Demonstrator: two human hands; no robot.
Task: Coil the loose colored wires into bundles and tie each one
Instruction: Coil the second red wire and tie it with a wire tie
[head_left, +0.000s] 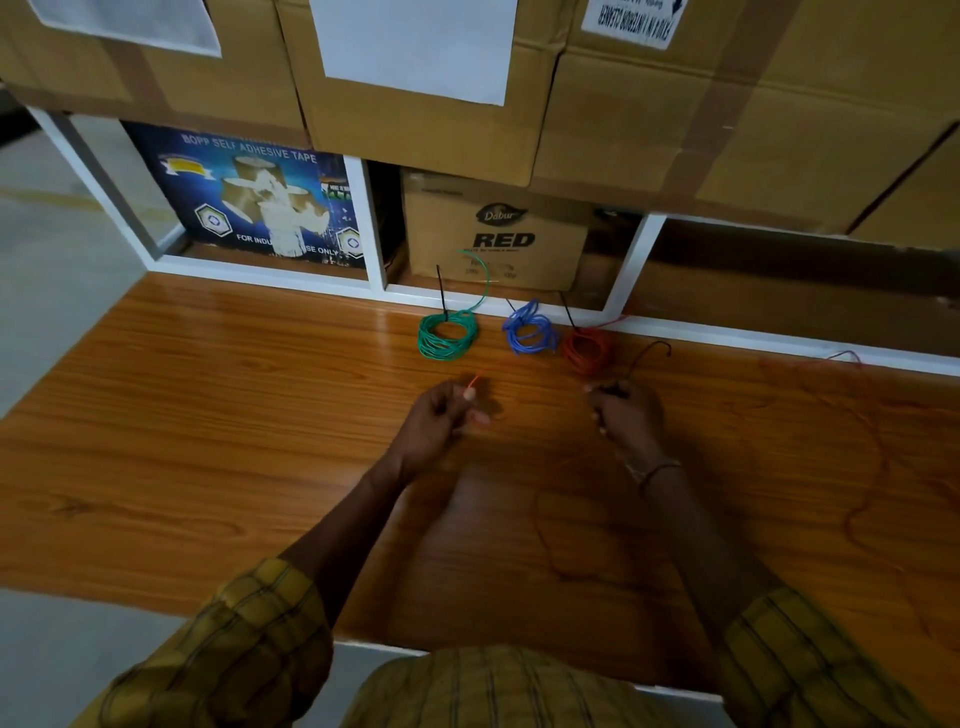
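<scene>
I have the orange wire (727, 488) lying loose across the bench (208, 415); my left hand (441, 415) pinches its end, my right hand (626, 413) is closed on a black tie (649, 353). I'd wind even loops, matching the green coil (447, 338).

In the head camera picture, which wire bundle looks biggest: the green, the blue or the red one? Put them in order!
1. green bundle, the widest ring
2. blue bundle and red bundle: these two look about alike, so I won't rank them. All three lie at a similar distance.
</scene>
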